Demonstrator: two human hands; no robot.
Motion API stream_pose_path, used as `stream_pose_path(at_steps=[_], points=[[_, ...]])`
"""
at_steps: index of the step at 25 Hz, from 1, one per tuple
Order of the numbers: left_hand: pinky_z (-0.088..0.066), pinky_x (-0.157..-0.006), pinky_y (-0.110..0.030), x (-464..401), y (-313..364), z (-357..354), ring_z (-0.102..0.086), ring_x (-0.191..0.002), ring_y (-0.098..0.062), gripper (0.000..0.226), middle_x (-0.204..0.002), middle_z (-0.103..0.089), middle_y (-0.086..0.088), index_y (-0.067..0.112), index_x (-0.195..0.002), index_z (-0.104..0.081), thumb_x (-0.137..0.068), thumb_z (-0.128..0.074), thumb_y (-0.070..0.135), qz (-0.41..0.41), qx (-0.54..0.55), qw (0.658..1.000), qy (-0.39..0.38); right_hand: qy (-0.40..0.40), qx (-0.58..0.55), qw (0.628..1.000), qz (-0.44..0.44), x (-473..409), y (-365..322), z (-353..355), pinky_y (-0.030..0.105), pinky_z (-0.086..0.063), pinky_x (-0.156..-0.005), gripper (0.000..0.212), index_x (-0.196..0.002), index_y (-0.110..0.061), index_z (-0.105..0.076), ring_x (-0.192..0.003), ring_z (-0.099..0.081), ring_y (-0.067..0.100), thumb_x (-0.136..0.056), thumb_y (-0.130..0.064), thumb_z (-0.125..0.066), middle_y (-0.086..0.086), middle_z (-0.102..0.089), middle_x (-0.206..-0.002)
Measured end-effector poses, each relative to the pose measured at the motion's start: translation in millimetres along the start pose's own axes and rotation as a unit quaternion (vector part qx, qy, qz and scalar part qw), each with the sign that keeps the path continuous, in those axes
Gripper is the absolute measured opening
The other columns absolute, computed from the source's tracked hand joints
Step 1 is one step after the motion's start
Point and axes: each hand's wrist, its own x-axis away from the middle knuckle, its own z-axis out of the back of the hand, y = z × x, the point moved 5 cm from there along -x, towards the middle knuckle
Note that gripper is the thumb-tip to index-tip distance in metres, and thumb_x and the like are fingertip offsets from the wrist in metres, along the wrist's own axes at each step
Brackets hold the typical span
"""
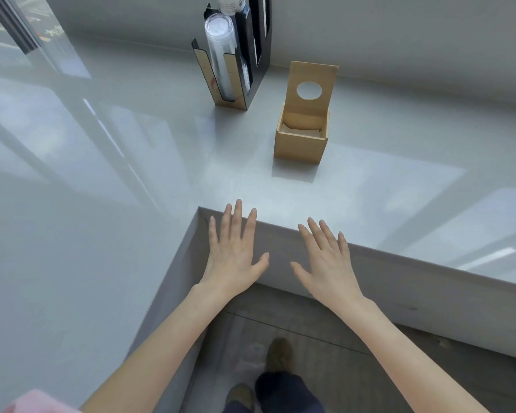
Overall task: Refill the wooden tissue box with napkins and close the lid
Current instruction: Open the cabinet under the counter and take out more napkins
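Observation:
A wooden tissue box [300, 149] stands on the grey counter [161, 162], towards the back right. Its lid [310, 81], with a round hole in it, stands upright behind the box. A low layer of pale napkins [301, 131] lies inside. My left hand [233, 251] hovers flat at the counter's inner corner, fingers spread and empty. Beside it, my right hand [325, 257] is spread the same way over the counter's front edge, holding nothing. Both hands are well short of the box.
A black cup dispenser [236, 61] with stacked clear cups stands at the back, left of the box. A wall runs behind the counter. The L-shaped counter wraps around me. Below are a wooden floor and my shoes [277, 356].

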Motion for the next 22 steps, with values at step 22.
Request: stream_pose_path(at_steps=[22], points=[[-0.002, -0.116, -0.041, -5.1, -10.9, -118.7, -0.002, -0.143, -0.023, 0.065, -0.156, -0.007, -0.008, 0.012, -0.145, -0.009, -0.092, -0.034, 0.042, -0.042, 0.025, 0.998, -0.029, -0.046, 0.01, 0.999, -0.01, -14.7, 54.0, -110.4, 0.032, -0.013, -0.116, 0.062, -0.145, -0.016, -0.014, -0.144, -0.008, 0.016, -0.093, -0.031, -0.042, 0.002, -0.009, -0.158]])
